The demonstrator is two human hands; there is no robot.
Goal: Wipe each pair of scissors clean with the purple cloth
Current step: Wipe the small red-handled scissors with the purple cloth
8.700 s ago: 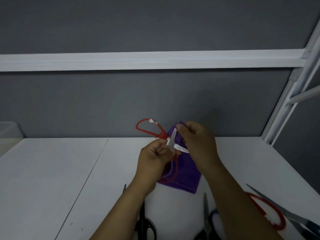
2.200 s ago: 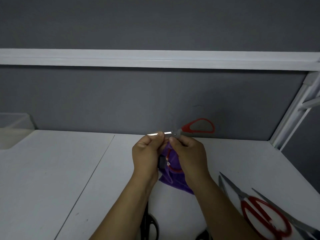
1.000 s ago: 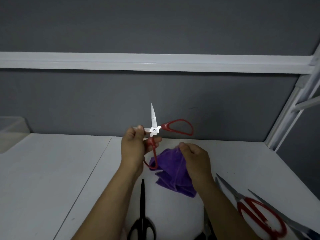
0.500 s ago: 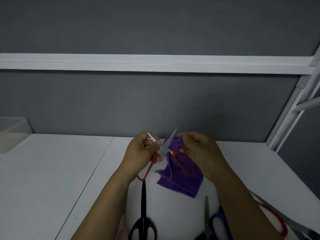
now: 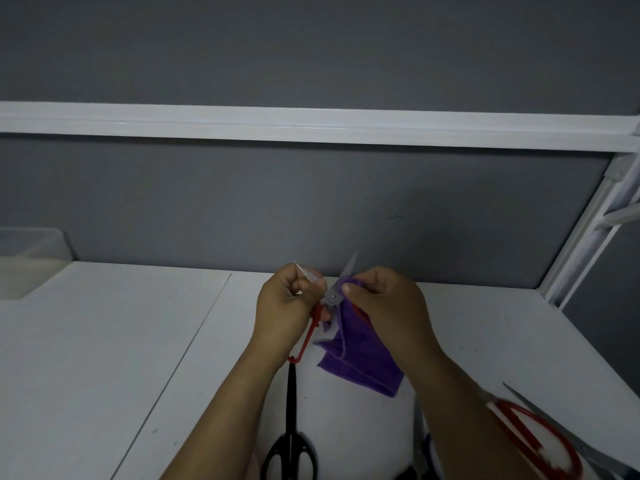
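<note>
A person's left hand (image 5: 284,306) closes its grip round a small pair of red-handled scissors (image 5: 333,296), held open above the white desk (image 5: 104,358). One blade tip pokes out over the knuckles and the other points up toward the grey back wall (image 5: 311,209). Just right of that grip, the right hand (image 5: 384,306) pinches the purple cloth (image 5: 360,355) against the scissors beside the pivot. The cloth hangs down from the pinch, and whether its lower edge touches the desk cannot be told. Directly below the left grip, black scissors (image 5: 291,427) lie closed on the desk, tip near the red handle loop. Below the right grip, partly hidden by the forearm, lie blue-handled scissors (image 5: 418,434), and further right, large red-handled scissors (image 5: 535,445) rest near the desk's right edge. Left of both grips a broad stretch of desk, crossed by one seam, runs to a clear container (image 5: 31,258) at the far left edge.
</note>
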